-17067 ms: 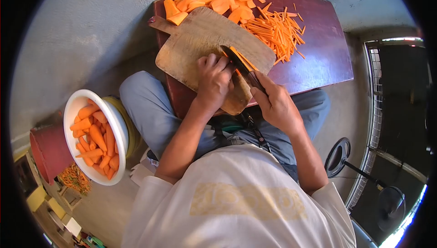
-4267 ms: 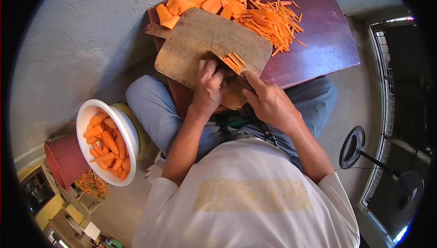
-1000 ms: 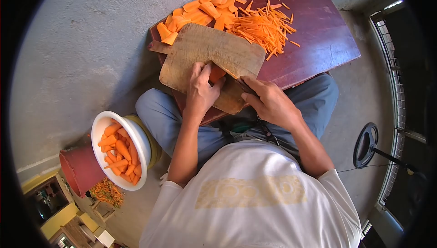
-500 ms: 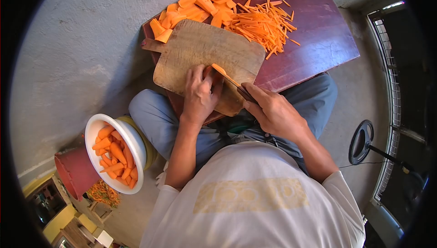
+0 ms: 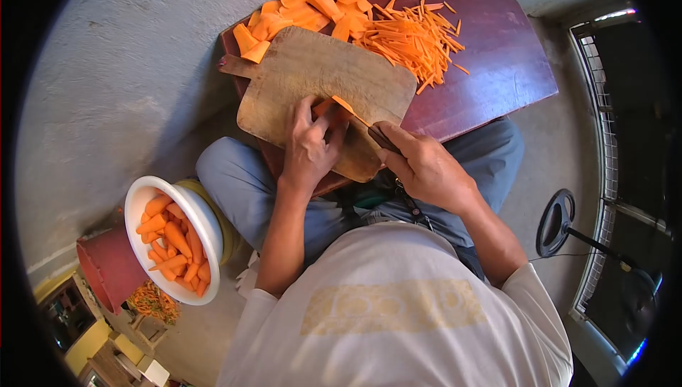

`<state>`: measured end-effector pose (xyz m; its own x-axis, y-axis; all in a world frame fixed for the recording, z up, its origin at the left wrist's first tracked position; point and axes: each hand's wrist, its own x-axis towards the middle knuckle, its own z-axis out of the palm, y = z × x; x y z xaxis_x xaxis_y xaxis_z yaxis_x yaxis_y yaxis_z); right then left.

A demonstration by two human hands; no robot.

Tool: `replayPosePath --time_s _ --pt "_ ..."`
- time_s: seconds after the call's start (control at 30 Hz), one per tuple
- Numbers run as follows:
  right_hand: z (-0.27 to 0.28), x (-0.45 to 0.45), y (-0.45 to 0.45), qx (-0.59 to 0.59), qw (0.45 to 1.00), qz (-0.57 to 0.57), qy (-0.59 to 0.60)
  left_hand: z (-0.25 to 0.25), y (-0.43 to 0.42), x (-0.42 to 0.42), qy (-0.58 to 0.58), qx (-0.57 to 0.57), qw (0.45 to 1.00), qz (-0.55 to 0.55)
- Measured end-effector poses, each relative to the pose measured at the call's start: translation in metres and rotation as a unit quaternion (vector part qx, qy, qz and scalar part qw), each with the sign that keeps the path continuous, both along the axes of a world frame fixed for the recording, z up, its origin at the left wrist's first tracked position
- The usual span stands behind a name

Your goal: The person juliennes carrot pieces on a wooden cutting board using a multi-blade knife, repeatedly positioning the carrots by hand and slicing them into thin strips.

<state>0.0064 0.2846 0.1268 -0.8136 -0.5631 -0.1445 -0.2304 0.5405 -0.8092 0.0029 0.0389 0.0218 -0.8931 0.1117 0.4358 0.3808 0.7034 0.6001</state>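
Observation:
My right hand point(image 5: 424, 167) is closed round the dark handle of a knife point(image 5: 380, 136), its blade pointing up and left over a wooden cutting board point(image 5: 312, 67). An orange carrot slice point(image 5: 344, 105) shows along the blade. My left hand point(image 5: 310, 138) is bent over a carrot piece point(image 5: 323, 108) on the board, fingers curled and pressing it beside the knife; most of that piece is hidden. Beyond the board lie wide carrot slices point(image 5: 298, 10) and a heap of thin carrot strips point(image 5: 415, 39).
The board rests on a dark red table point(image 5: 490, 53) against a grey wall point(image 5: 149, 53). At my left, a white basin point(image 5: 217, 245) holds several peeled carrots point(image 5: 174, 238), with a red bucket point(image 5: 110, 266) behind it. A black round-topped stand point(image 5: 554, 222) is at the right.
The knife and right hand have shifted slightly, and the carrot slice sits a little differently along the blade. My left hand keeps its hold. The whole view has moved a little.

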Motion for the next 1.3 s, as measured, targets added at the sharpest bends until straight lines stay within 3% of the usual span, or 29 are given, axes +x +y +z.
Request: replayPosePath --time_s 0.33,0.63,0.93,1.3 --pt "0.015 0.004 0.001 0.052 0.998 0.020 0.038 -0.001 0.002 -0.001 0.013 -0.080 0.997 -0.015" --pt "-0.014 -0.018 -0.013 0.031 0.998 0.021 0.054 0.004 0.004 -0.001 -0.008 -0.083 0.996 -0.015" --pt "-0.012 -0.016 -0.018 0.039 0.998 0.022 0.053 0.001 -0.002 -0.002 0.045 -0.113 0.992 -0.041" --pt "-0.004 -0.012 -0.017 0.041 0.998 0.007 0.041 -0.006 -0.002 0.000 0.027 -0.081 0.996 -0.019"
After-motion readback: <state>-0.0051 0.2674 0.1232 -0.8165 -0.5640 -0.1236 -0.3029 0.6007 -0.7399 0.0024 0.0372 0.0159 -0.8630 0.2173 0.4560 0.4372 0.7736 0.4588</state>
